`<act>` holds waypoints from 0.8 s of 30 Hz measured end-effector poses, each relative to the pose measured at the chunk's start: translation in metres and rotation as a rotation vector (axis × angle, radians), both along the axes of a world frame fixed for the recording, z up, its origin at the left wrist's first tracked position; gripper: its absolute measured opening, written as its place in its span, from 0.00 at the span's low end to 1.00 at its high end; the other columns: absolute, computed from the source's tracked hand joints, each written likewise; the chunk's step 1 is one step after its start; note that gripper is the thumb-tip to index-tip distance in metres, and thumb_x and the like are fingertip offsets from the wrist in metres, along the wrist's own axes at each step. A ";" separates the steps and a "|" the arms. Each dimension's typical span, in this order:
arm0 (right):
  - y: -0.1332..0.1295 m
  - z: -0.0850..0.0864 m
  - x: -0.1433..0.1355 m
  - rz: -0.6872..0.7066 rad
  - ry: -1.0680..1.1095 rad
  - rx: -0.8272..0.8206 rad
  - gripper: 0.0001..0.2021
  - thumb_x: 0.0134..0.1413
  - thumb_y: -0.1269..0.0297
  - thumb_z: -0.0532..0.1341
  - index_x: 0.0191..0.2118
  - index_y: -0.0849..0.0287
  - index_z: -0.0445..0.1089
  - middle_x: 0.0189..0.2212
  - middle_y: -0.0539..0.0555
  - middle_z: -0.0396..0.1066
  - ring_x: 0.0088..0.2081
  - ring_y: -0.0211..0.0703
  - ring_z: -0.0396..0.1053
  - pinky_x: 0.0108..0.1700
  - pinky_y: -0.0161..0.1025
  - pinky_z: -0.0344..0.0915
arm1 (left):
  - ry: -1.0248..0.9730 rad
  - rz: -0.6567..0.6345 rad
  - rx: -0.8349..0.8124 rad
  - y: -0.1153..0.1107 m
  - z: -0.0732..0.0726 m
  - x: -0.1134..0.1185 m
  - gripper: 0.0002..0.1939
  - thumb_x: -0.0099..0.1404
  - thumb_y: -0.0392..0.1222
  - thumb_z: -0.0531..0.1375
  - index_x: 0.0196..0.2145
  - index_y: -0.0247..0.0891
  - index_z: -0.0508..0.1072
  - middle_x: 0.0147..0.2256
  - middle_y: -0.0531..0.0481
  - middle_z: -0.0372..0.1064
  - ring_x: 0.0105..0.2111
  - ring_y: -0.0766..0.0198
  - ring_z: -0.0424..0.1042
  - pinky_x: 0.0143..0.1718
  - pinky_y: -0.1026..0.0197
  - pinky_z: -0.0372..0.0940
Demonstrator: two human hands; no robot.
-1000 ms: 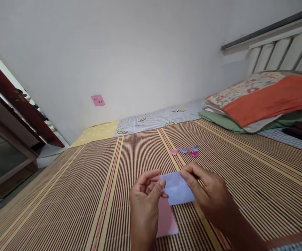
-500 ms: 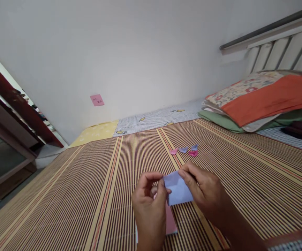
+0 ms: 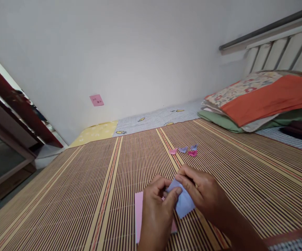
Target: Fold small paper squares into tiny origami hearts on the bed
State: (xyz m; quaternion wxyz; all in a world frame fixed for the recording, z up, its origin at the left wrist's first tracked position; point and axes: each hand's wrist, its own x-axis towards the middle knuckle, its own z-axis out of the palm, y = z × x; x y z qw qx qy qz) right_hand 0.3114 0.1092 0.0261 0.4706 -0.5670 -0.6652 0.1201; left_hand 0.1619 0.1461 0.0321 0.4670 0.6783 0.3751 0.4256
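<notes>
Between my two hands is a small sheet of blue paper (image 3: 184, 204), tilted, with a crease across it. My left hand (image 3: 158, 205) pinches its left edge between thumb and fingers. At the upper edge, my right hand (image 3: 202, 188) is closed on the same sheet, thumb on top. Beneath my left hand lies a pink paper pad (image 3: 138, 212), partly covered by that hand. Farther off on the mat sit small folded paper pieces: a light pink one (image 3: 173, 151), two blue ones (image 3: 183, 150) and a magenta one (image 3: 193, 153).
A striped bamboo mat (image 3: 83, 188) covers the bed. Folded bedding with an orange and floral cover (image 3: 268, 99) is stacked at the right, below a white radiator (image 3: 287, 52). One pink note (image 3: 96, 100) is stuck on the wall. A cabinet (image 3: 4, 150) stands at the left.
The blue paper has turned, its lower corner now pointing down toward me. My left hand has shifted right and its thumb lies over the sheet. More of the pink pad shows on the left.
</notes>
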 end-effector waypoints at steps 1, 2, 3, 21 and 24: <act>0.000 0.001 0.000 0.007 -0.004 0.001 0.14 0.71 0.64 0.52 0.30 0.55 0.62 0.24 0.46 0.64 0.26 0.39 0.64 0.31 0.37 0.56 | -0.007 -0.015 -0.002 0.000 -0.001 0.000 0.09 0.62 0.38 0.65 0.24 0.37 0.75 0.27 0.53 0.62 0.28 0.64 0.62 0.30 0.63 0.57; 0.000 0.001 0.001 0.016 -0.006 0.005 0.14 0.71 0.64 0.52 0.30 0.55 0.62 0.24 0.46 0.65 0.26 0.39 0.64 0.30 0.37 0.56 | -0.027 -0.034 -0.018 0.001 -0.003 -0.001 0.11 0.63 0.39 0.65 0.23 0.37 0.74 0.26 0.53 0.61 0.28 0.64 0.61 0.29 0.63 0.57; 0.000 0.002 0.001 0.024 -0.006 0.013 0.14 0.70 0.64 0.52 0.30 0.55 0.62 0.24 0.46 0.65 0.26 0.38 0.64 0.30 0.37 0.56 | -0.056 -0.063 -0.049 0.002 -0.004 -0.001 0.12 0.64 0.40 0.64 0.24 0.37 0.73 0.26 0.53 0.60 0.28 0.64 0.61 0.29 0.63 0.57; 0.006 -0.009 0.002 -0.112 -0.200 0.154 0.16 0.68 0.63 0.56 0.26 0.57 0.63 0.20 0.47 0.65 0.21 0.38 0.65 0.28 0.37 0.55 | -0.244 -0.275 -0.328 0.004 0.001 0.001 0.13 0.57 0.46 0.71 0.26 0.35 0.75 0.22 0.57 0.62 0.22 0.71 0.55 0.24 0.68 0.55; 0.004 -0.006 0.000 -0.058 0.011 0.009 0.14 0.63 0.62 0.60 0.26 0.57 0.64 0.19 0.45 0.62 0.22 0.37 0.62 0.26 0.35 0.56 | -0.204 -0.330 -0.341 0.005 -0.001 -0.001 0.12 0.59 0.47 0.70 0.30 0.34 0.79 0.23 0.55 0.65 0.22 0.71 0.56 0.24 0.69 0.55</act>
